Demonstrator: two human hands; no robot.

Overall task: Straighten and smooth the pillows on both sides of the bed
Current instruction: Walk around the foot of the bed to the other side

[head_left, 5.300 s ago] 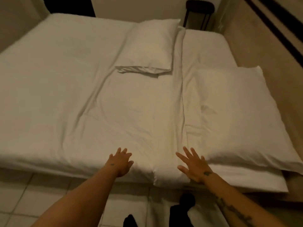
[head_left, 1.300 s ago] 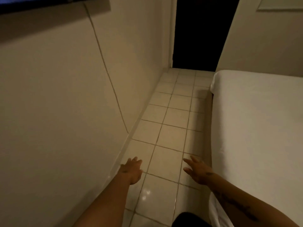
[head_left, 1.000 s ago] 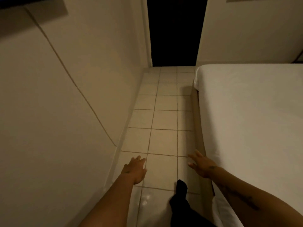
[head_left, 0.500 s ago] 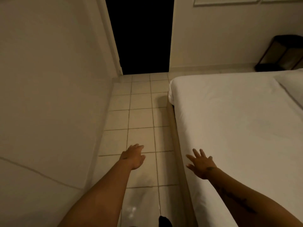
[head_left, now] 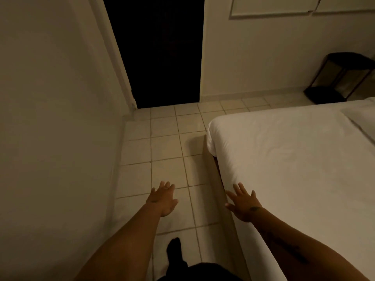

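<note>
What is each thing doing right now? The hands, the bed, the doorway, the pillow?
Left hand: open, empty, held over the tiled floor.
Right hand: open, empty, fingers spread at the bed's edge.
White-sheeted bed: made, slightly wrinkled.
Dark doorway: open, unlit.
White pillow: lying flat, mostly out of view.
Black metal stand: upright by the wall.

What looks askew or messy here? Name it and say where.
Nothing is spilled or damaged. The bed sheet shows only faint wrinkles near its far corner. Just a sliver of one pillow shows at the right edge, too little to judge. Both hands, left and right, are open and empty.
</note>
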